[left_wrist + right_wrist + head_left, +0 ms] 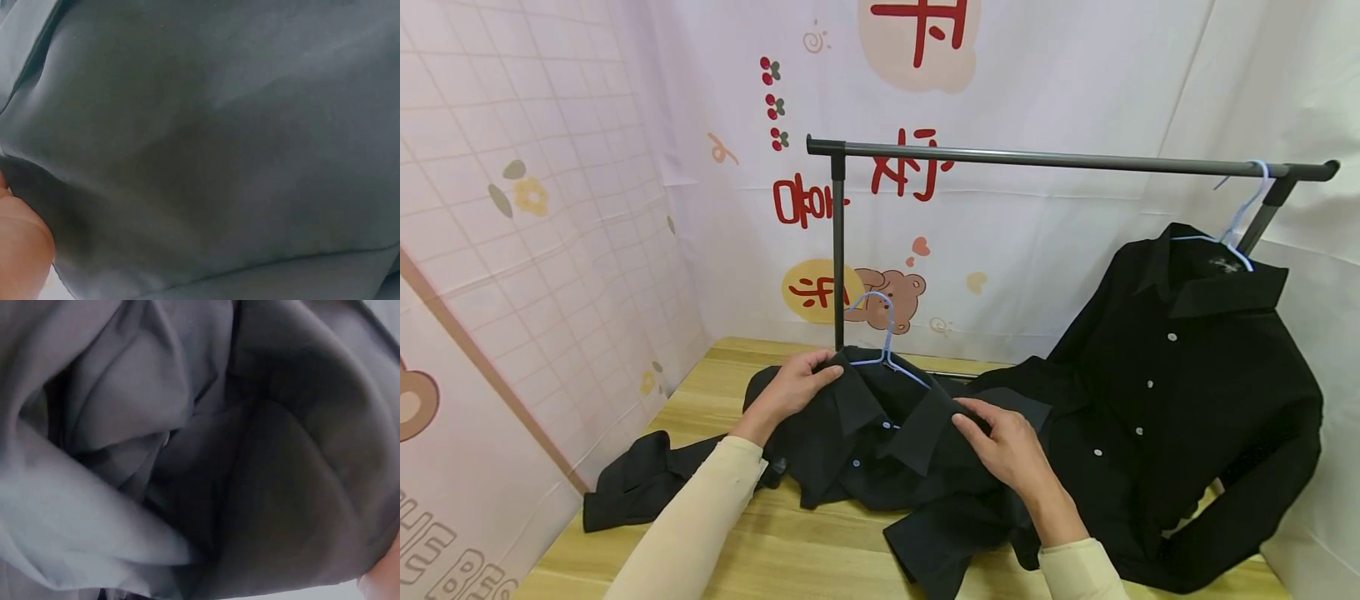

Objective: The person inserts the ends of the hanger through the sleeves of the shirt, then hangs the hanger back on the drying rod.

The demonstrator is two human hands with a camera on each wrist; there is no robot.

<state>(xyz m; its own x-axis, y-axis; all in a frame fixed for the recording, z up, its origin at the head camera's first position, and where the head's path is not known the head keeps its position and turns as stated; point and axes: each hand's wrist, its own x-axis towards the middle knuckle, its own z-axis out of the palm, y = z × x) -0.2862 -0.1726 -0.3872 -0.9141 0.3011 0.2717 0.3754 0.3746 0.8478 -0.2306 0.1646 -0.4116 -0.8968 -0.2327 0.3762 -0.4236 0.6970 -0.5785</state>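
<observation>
A black button-up shirt [865, 467] lies bunched on the wooden table with a light blue hanger [887, 333] inside its neck, the hook standing up from the collar. My left hand [793, 387] pinches the cloth beside the collar on the left, thumb on top. On the other side, my right hand [1006, 442] pinches the shirt along the right collar edge. Dark cloth fills the left wrist view, with part of the hand [25, 250] at its lower left. Folds of the shirt [281, 487] fill the right wrist view.
A grey metal rack [1037, 158] stands at the back of the table. Another black shirt [1210, 375] hangs from its right end on a light blue hanger [1236, 237]. One sleeve [640, 483] spreads left over the wooden table [805, 550]. Printed cloth [1037, 75] covers the wall behind.
</observation>
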